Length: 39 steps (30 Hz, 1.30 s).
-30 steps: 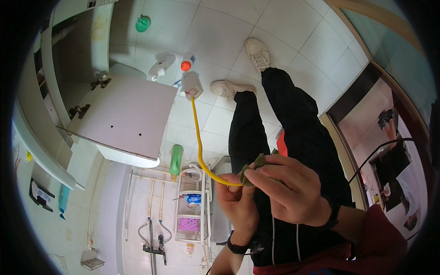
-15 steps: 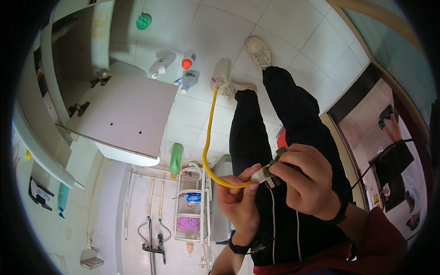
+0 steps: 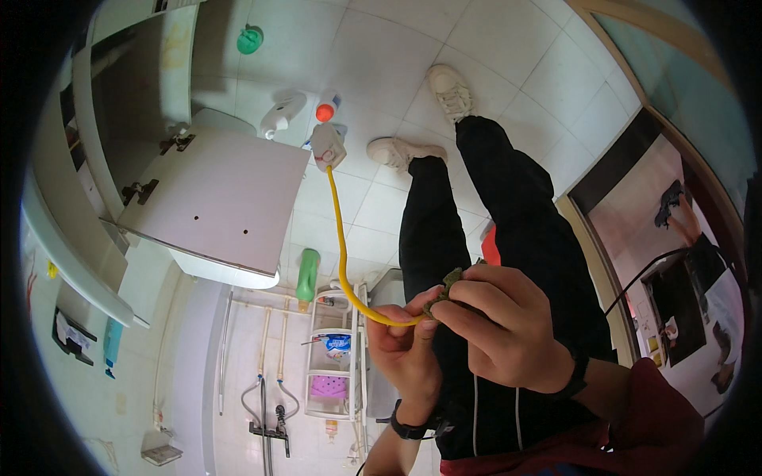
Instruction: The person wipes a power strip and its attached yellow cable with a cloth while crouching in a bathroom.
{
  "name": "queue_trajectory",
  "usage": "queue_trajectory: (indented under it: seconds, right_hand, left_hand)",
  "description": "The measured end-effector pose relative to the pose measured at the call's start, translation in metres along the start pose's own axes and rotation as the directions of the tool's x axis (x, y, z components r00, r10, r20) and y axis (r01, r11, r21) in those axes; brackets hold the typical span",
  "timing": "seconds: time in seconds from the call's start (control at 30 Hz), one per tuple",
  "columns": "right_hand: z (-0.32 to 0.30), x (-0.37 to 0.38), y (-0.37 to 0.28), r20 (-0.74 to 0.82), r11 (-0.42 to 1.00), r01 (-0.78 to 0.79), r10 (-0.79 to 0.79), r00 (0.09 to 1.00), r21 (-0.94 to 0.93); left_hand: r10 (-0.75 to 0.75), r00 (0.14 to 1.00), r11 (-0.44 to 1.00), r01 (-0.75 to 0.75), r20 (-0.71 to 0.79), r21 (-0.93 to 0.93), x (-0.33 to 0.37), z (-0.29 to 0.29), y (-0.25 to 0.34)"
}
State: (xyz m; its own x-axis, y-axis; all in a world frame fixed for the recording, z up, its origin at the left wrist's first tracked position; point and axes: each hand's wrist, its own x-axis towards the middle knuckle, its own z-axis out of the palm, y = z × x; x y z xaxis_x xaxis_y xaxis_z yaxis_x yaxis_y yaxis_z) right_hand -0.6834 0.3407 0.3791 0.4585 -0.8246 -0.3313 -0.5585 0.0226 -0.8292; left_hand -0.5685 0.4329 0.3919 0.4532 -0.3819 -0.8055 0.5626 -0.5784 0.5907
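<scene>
A yellow power cord [image 3: 343,254] runs from my hands to a white block [image 3: 327,149], which hangs over the floor at its far end. My left hand [image 3: 409,361] is closed, pinching the cord near its close end between thumb and fingers. Beside it my right hand [image 3: 512,329] is closed on a crumpled dark green cloth [image 3: 446,290], pressed against the cord end at my left fingertips. The white plug seen there earlier is hidden behind my fingers and the cloth.
A cabinet door [image 3: 218,206] hangs open at left. Bottles stand on the tiles, among them a green bottle [image 3: 307,278] and a white bottle [image 3: 282,115]. A white shelf rack [image 3: 308,381] is by the wall. Beyond the right doorway is another person [image 3: 718,297].
My right hand has moved left with the cloth, toward my left fingertips, covering the plug. The hanging white block has swung left, away from my shoe.
</scene>
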Motion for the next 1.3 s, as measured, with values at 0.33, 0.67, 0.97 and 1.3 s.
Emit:
queue_trajectory:
  seconds: [0.33, 0.67, 0.97, 1.3]
  right_hand:
    - [-0.004, -0.006, 0.007, 0.020, 0.999, -0.026, 0.025, 0.999, 0.027]
    - [0.001, -0.010, 0.012, -0.005, 0.999, -0.051, 0.051, 0.999, -0.002]
    - [0.003, -0.012, 0.019, -0.019, 0.998, -0.053, 0.053, 0.998, -0.034]
    - [0.006, -0.012, 0.019, -0.023, 0.994, -0.107, 0.108, 0.994, 0.038]
  left_hand:
    - [-0.002, 1.000, 1.000, 0.002, 0.015, 0.020, 0.000, -0.003, -0.002]
    - [0.021, 0.999, 1.000, -0.022, 0.030, 0.006, 0.001, -0.003, -0.005]
    - [0.005, 0.999, 1.000, -0.004, -0.048, 0.025, 0.005, -0.007, -0.003]
    - [-0.008, 0.998, 1.000, 0.008, -0.059, 0.009, 0.003, -0.006, -0.003]
